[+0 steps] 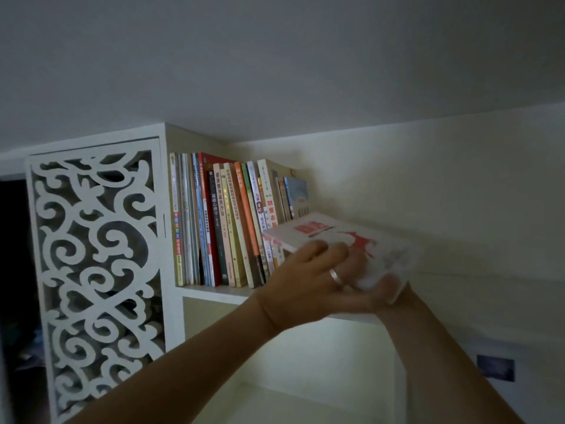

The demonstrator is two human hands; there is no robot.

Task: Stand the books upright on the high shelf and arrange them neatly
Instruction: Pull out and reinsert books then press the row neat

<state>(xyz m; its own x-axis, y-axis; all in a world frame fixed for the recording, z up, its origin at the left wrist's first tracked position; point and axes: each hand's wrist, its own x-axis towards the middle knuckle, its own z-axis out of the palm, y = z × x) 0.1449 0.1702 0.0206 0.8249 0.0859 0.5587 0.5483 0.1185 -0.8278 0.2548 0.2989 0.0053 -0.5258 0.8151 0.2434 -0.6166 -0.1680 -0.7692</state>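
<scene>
A white book with red print (330,232) lies tilted, nearly flat, at the right end of the row on the high shelf (214,291). My left hand (302,276), a ring on one finger, grips its near edge from above and below. My right hand (388,289) holds the book's lower right corner from underneath; its fingers are blurred. Several books (220,221) stand upright and slightly leaning in a row from the shelf's left wall to the held book. A few more upright books (289,197) show behind the white one.
A white cabinet door with carved scroll openwork (94,249) stands left of the shelf. The ceiling is close above the books. An open lit compartment (290,362) lies below the shelf. The wall runs along the right.
</scene>
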